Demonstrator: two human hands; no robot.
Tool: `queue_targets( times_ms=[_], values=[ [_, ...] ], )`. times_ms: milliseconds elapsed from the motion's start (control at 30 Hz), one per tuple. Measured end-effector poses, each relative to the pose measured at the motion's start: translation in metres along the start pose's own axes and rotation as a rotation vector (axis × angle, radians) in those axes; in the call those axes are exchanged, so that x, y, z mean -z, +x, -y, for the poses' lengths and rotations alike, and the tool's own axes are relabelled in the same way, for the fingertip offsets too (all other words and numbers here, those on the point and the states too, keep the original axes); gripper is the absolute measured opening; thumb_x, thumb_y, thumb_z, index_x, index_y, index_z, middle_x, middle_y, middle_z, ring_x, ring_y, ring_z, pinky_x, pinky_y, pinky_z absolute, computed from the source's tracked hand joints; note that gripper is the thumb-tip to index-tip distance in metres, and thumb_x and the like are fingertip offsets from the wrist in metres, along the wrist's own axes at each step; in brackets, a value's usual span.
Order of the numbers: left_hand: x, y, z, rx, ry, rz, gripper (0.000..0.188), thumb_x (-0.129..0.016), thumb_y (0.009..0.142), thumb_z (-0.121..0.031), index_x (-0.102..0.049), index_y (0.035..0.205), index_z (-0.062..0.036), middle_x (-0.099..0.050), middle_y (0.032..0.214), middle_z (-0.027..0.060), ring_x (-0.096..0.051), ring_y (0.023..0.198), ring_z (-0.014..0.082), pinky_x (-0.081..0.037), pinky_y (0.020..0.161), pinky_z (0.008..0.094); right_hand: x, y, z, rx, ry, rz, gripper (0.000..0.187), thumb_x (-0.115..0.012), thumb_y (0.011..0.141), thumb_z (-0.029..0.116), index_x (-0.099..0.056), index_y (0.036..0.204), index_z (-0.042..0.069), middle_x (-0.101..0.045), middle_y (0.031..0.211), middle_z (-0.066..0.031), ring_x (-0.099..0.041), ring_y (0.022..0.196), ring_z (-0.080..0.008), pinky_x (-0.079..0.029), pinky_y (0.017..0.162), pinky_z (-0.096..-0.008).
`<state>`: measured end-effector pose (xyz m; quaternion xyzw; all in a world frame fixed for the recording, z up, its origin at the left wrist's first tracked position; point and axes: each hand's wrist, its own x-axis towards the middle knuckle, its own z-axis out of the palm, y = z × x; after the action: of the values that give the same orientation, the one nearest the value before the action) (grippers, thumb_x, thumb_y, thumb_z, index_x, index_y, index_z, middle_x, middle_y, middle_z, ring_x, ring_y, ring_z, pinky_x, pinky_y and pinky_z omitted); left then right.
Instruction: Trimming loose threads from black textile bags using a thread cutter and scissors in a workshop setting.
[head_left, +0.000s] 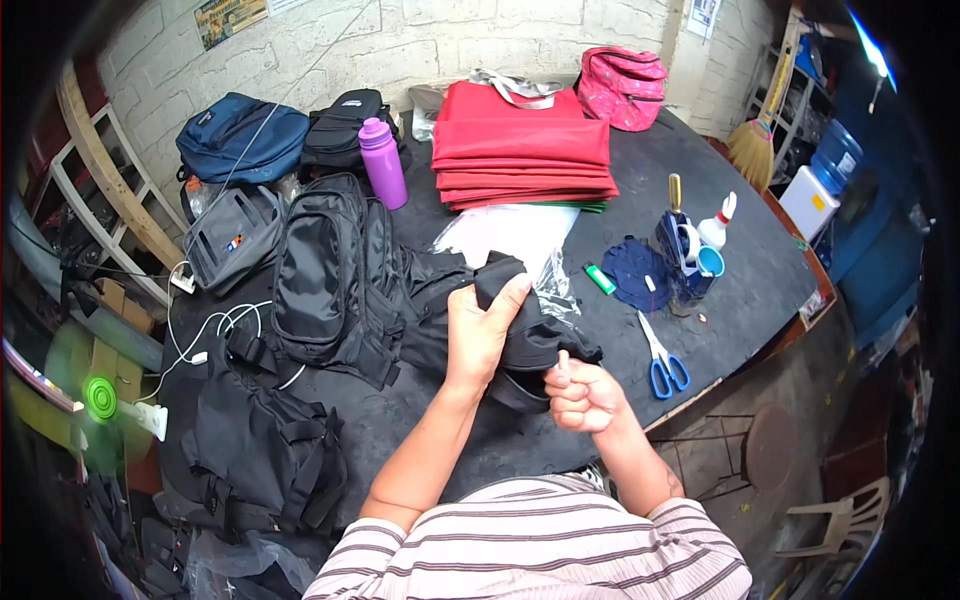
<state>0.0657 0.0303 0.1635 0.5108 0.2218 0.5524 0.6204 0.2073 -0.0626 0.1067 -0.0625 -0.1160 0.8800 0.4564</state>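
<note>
A piece of black fabric point(530, 342), which looks like part of a bag, is bunched up in front of me above the dark table. My left hand point(480, 330) grips its upper left side, thumb on top and the fingers hidden behind the cloth. At the lower right edge of the fabric, my right hand point(582, 393) is closed with thumb and forefinger pinched at the cloth. Whatever small part lies in that pinch is too small to make out. Just left of the fabric lies a black backpack point(325, 270).
Blue-handled scissors point(660, 367) lie right of my hands, near a dark blue cloth point(640, 275) and a green lighter point(600, 279). Folded red fabric point(525, 150) is stacked at the back beside a purple bottle point(382, 165). A green fan point(100, 398) stands at the left.
</note>
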Motion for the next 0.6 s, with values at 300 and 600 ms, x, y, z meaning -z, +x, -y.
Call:
queue_targets(
  times_ms=[300,600],
  values=[
    [0.040,0.031,-0.007,0.023,0.016,-0.041,0.045,-0.053,0.091,-0.040,-0.062,0.082,0.0027,-0.066,0.074,0.0105,-0.063,0.067,0.0171,-0.051,0.068,0.0287,-0.013,0.004,-0.011,1.032,-2.096,-0.452,0.004,-0.060,0.080,0.002,-0.058,0.076,0.003,-0.057,0.064,-0.0128,-0.058,0.054,-0.0262,-0.045,0.050,-0.0325],
    [0.083,0.038,-0.018,-0.050,-0.369,-0.048,0.046,-0.056,0.087,-0.043,-0.059,0.093,0.0029,-0.063,0.084,0.0127,-0.061,0.080,0.0250,-0.050,0.079,0.0367,0.121,-0.081,0.033,0.877,-2.348,-1.547,0.023,-0.065,0.078,0.011,-0.059,0.099,0.003,-0.052,0.095,-0.0154,-0.050,0.091,-0.0325,-0.039,0.078,-0.0421]
  ],
)
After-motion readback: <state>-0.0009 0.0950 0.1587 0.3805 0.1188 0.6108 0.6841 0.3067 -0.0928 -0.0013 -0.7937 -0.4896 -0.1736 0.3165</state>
